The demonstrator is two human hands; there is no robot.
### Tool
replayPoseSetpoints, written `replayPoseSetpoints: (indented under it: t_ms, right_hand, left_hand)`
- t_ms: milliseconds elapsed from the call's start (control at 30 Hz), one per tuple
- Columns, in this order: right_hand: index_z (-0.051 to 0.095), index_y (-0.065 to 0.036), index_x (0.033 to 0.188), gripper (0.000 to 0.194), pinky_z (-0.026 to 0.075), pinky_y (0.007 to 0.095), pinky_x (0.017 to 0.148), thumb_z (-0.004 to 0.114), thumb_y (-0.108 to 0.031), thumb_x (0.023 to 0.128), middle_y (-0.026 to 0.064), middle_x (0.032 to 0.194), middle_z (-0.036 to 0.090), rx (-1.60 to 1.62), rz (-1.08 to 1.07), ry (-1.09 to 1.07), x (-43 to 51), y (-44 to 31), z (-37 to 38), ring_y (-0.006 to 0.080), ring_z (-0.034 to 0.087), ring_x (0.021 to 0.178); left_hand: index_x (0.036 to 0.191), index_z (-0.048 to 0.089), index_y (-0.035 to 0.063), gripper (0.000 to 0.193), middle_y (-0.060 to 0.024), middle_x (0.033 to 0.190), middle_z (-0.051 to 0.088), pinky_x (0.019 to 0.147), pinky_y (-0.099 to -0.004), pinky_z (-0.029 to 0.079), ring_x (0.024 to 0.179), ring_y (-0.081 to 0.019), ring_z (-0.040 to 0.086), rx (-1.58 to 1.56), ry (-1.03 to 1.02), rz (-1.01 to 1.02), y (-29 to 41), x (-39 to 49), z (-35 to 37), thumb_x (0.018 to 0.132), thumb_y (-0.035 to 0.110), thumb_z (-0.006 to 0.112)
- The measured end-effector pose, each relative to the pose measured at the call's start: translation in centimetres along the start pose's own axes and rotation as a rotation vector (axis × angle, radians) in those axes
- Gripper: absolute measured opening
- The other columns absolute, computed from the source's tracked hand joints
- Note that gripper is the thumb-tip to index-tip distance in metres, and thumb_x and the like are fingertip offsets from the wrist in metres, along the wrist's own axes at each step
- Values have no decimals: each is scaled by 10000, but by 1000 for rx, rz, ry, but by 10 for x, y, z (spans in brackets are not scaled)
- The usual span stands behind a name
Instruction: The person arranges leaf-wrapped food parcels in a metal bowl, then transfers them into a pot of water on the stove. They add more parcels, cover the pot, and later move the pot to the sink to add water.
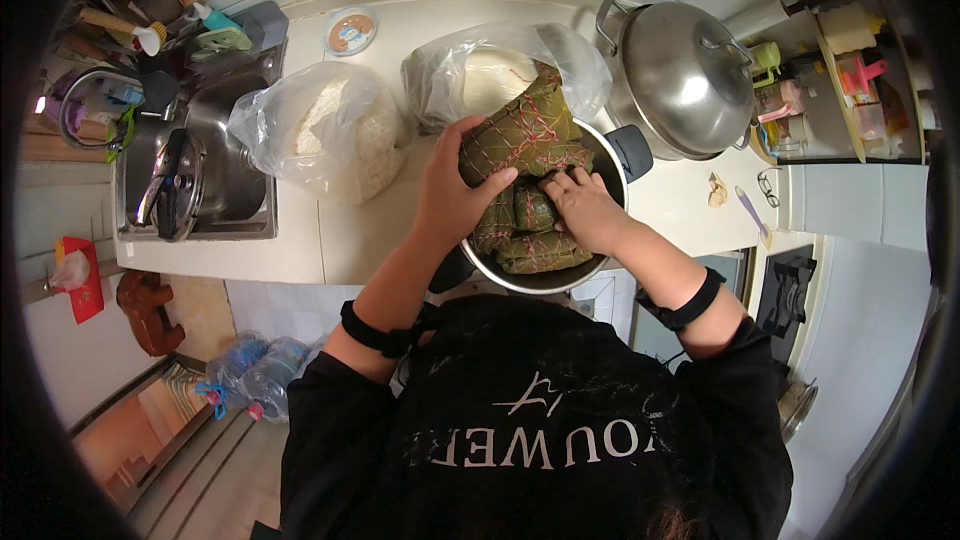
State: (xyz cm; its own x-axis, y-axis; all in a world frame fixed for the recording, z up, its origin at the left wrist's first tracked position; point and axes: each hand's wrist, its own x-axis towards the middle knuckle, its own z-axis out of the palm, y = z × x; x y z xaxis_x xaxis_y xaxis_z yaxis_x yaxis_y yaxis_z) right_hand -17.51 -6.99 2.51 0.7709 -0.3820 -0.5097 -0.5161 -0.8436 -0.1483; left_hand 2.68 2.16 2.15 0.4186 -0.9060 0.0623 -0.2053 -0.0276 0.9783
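Note:
A large leaf-wrapped dumpling (536,124), tied with red string, is tilted over the far part of a metal pot (534,287). My left hand (461,191) grips its left side, thumb on the near face. Inside the pot lie several smaller leaf-wrapped dumplings (544,251), also bound with red string. My right hand (592,210) reaches over the pot's right rim. Its bent fingers touch the dumplings at the large one's lower edge, and some fingertips are hidden among the leaves. Behind the pot, an open clear plastic bag (435,82) holds something pale; the large dumpling partly covers it.
Left of the pot sits another plastic bag (367,150) with white contents. A lidded steel pot (679,79) stands at the back right. The sink (238,165) at left contains a pressure cooker lid (182,187). Glasses (766,189) lie at the right. A round coaster (350,31) rests behind.

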Motion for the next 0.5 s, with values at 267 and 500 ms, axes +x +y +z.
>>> replayPoseSetpoints:
  t_ms: [267, 500]
  right_hand:
    - [563, -61, 1299, 540, 374, 394, 922, 677, -220, 796, 94, 1176, 551, -168, 48, 148, 7, -12, 10, 282, 494, 1100]
    - [622, -36, 1134, 375, 418, 401, 893, 692, -179, 795, 122, 1075, 591, 161, 15, 364, -12, -5, 14, 310, 547, 1036]
  left_hand:
    - [1252, 497, 36, 595, -137, 1151, 592, 923, -362, 457, 1060, -244, 583, 38, -60, 24, -2, 3, -2, 743, 138, 788]
    - [1249, 526, 24, 604, -183, 1131, 624, 907, -395, 473, 1042, -320, 610, 162, -210, -35, 5, 8, 3, 760, 273, 777]
